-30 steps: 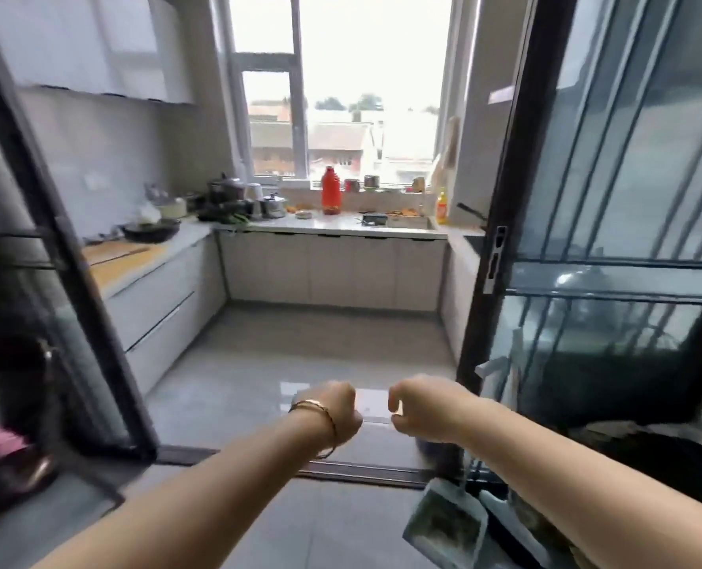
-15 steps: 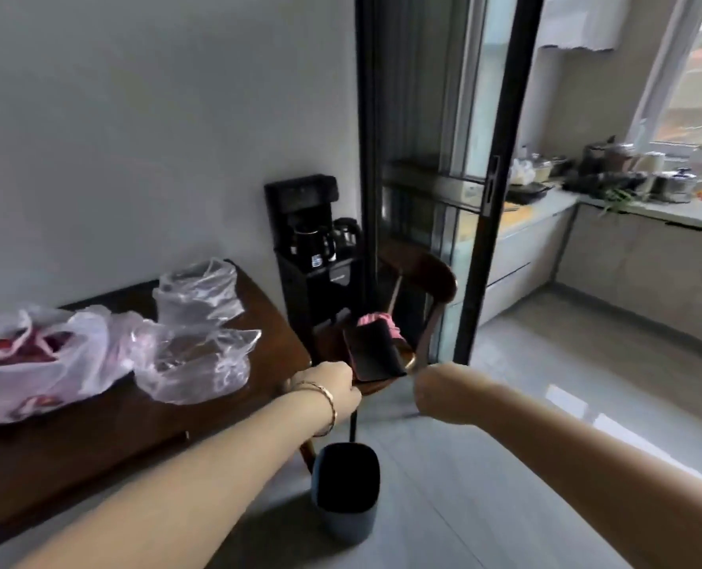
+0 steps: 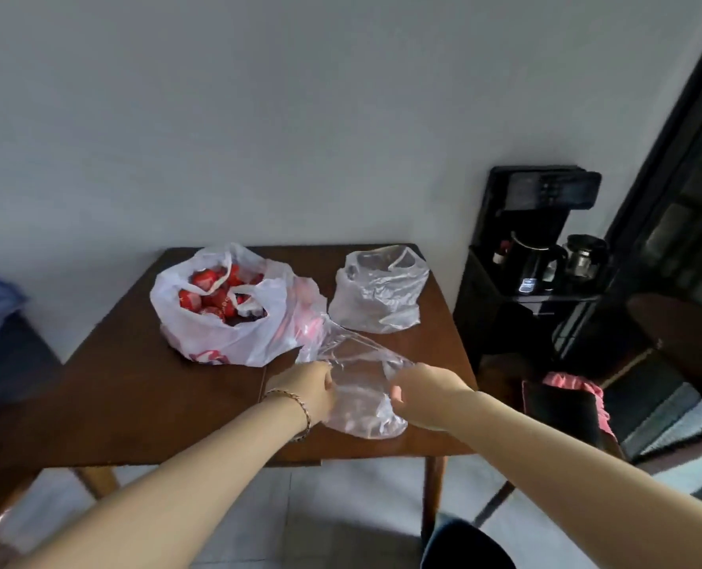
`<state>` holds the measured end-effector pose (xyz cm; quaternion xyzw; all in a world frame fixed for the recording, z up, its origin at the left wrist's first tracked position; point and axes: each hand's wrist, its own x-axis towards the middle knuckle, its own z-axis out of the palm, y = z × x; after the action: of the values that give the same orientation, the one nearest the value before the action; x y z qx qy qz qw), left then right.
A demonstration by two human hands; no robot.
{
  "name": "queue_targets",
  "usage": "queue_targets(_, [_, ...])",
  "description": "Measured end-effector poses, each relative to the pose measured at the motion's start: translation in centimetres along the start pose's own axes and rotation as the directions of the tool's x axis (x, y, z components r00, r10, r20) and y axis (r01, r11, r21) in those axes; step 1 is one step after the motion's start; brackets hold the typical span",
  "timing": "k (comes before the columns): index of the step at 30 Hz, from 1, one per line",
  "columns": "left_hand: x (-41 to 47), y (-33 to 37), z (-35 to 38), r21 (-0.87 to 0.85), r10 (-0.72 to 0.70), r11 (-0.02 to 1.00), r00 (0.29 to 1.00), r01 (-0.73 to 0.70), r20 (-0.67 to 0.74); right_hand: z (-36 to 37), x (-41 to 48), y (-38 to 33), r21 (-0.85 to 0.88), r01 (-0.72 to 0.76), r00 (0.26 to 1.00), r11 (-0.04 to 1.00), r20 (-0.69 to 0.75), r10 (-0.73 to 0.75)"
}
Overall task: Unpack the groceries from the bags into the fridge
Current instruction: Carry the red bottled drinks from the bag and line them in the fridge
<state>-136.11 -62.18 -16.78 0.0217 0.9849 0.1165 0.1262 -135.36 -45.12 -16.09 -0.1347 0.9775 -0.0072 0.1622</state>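
Pulling open the clear bag at the table front, left hand and right hand each clamped on its rim; white bag behind holds red packs, fridge unseen, so unpacking looks barely started.

Wore a thin gold-toned chain bracelet of small links on the left wrist, and went bare-armed on both sides, forearms uncovered from wrist to the view's lower edge.

red print low on the white bag, too blurred to read, no other legible text
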Motion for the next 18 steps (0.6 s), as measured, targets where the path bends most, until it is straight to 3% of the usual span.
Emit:
queue_targets(6, [7.1, -6.5, -1.9, -0.131, -0.113, 0.987, 0.983, 0.094, -0.146, -3.0, 12.1, -4.3, 0.030, 0.161, 0.986, 0.986, -0.053, -0.159])
queue_targets(10, [12.2, -12.1, -2.8, -0.185, -0.145, 0.977, 0.967, 0.107, -0.208, -3.5, 19.6, -8.7, 0.058, 0.178, 0.974, 0.982, -0.154, -0.167])
queue_targets(14, [18.2, -18.7, -3.5, -0.092, -0.073, 0.994, 0.981, 0.057, -0.177, -3.8, 26.7, -13.3, 0.276, 0.187, 0.940, 0.943, -0.328, -0.090])
queue_targets(16, [21.1, -21.7, -4.1, -0.033, -0.006, 0.999, 0.990, 0.001, -0.142, -3.8, 31.0, -15.5, 0.189, 0.177, 0.937, 0.966, -0.333, -0.107])
queue_targets(18, [23.7, -24.1, -4.6, 0.010, 0.067, 0.998, 0.994, -0.067, -0.088, -3.4, 35.4, -17.3, -0.013, 0.166, 0.960, 0.986, -0.226, -0.165])
